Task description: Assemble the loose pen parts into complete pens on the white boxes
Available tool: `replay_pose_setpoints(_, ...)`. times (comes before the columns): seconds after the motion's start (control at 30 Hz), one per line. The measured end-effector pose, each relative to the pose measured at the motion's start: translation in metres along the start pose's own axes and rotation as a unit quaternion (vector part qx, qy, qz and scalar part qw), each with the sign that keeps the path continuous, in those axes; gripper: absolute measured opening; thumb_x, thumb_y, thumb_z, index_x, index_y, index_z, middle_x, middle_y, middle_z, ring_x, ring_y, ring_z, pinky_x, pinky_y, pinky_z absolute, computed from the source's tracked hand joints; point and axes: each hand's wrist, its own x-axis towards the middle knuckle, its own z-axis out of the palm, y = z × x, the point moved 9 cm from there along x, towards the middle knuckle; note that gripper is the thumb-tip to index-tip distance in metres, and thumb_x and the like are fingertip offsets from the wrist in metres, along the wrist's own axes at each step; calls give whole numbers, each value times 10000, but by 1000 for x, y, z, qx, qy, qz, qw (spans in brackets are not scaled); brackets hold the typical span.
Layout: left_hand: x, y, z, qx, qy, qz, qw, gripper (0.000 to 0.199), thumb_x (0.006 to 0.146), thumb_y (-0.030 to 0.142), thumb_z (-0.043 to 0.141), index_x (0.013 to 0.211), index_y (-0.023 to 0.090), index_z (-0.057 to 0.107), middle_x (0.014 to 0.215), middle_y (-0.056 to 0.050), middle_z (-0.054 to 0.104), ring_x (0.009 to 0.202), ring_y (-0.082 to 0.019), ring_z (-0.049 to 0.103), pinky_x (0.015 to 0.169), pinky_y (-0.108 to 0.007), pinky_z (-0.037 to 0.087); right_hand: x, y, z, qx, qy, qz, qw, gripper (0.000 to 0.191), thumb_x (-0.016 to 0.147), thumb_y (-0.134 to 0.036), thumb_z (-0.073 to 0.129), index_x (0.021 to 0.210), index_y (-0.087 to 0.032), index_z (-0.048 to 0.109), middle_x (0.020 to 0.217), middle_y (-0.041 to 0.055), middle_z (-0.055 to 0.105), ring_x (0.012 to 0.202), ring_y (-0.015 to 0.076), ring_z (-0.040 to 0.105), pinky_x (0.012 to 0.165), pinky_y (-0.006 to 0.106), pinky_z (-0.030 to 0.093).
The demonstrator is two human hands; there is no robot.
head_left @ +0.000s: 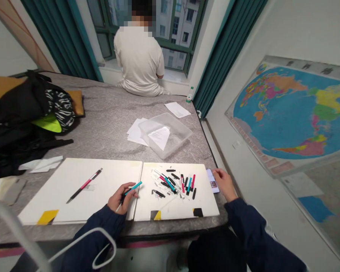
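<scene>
Near the middle of two white boards, my left hand is closed round a teal pen barrel with a dark lower part. My right hand rests at the edge of a phone, whose screen is lit; the fingers are bent, and whether they grip anything is unclear. On the right board lies a scattered heap of pen parts: red and teal barrels, black grips and small clear pieces. An assembled red and black pen lies slantwise on the left board.
A clear plastic box with papers stands behind the boards. Black bags lie at the left. A person sits by the window, facing away. A bottle stands at the far right corner. White cable hangs in front.
</scene>
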Motion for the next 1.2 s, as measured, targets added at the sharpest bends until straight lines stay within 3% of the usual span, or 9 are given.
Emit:
replay_pose_setpoints(0.1,14,10,-3,-16,30,-6,999,395,807,477,572,1037,157,608,655,-17,675,386,-94,491,413,-227,414,-101,35,-15,34,38,64,997,340,787,-524,522,743,-197,600,649,43,609,628,213,557,594,320,454)
replay_pose_setpoints(0.17,30,18,-3,-55,49,-8,997,434,783,501,588,1032,146,604,646,-10,668,393,-93,501,426,-228,429,-157,55,-9,98,46,128,986,357,759,-568,551,675,-221,560,623,36,590,603,214,556,550,322,460)
replay_pose_setpoints(0.23,52,24,0,-85,61,-10,994,449,758,523,600,992,140,595,623,-11,662,488,-130,592,509,-250,490,-200,75,13,183,10,226,957,380,744,-616,556,715,-237,564,663,36,609,618,225,593,500,319,474)
replay_pose_setpoints(0.33,87,36,11,-78,47,14,996,427,762,546,571,898,142,591,639,-36,681,621,-173,667,628,-281,520,-234,89,45,305,-11,324,896,443,735,-660,550,964,-283,590,974,62,660,833,258,663,585,356,538)
replay_pose_setpoints(0.47,122,43,30,9,0,51,999,393,787,537,525,798,153,604,731,-82,728,734,-190,674,713,-280,500,-232,87,63,357,-33,334,872,550,741,-683,527,1165,-333,522,1297,84,541,1116,296,583,676,383,551)
replay_pose_setpoints(0.63,142,24,49,177,-50,69,981,368,812,515,470,811,186,634,792,-61,748,646,-188,642,615,-256,449,-215,92,43,301,37,327,895,656,647,-623,662,1210,-336,485,1387,85,462,1256,309,453,706,388,553)
replay_pose_setpoints(0.8,154,1,58,229,-75,43,970,287,799,466,495,768,207,615,693,-47,734,702,-231,653,619,-270,438,-208,93,57,330,25,320,888,670,701,-655,587,1284,-349,460,1417,61,439,1283,298,432,745,425,553)
replay_pose_setpoints(1.03,135,11,60,250,-69,73,963,307,831,482,457,732,227,596,731,-21,729,655,-207,634,594,-255,413,-204,84,61,295,60,202,932,728,724,-627,599,1340,-261,472,1357,73,513,1294,283,425,1057,407,377)
replay_pose_setpoints(1.2,118,10,63,268,-94,57,957,332,835,504,396,746,235,567,719,-14,731,669,-209,633,623,-280,426,-230,91,51,254,46,186,948,722,774,-599,567,1348,-183,432,1330,113,530,1280,270,441,1090,390,321)
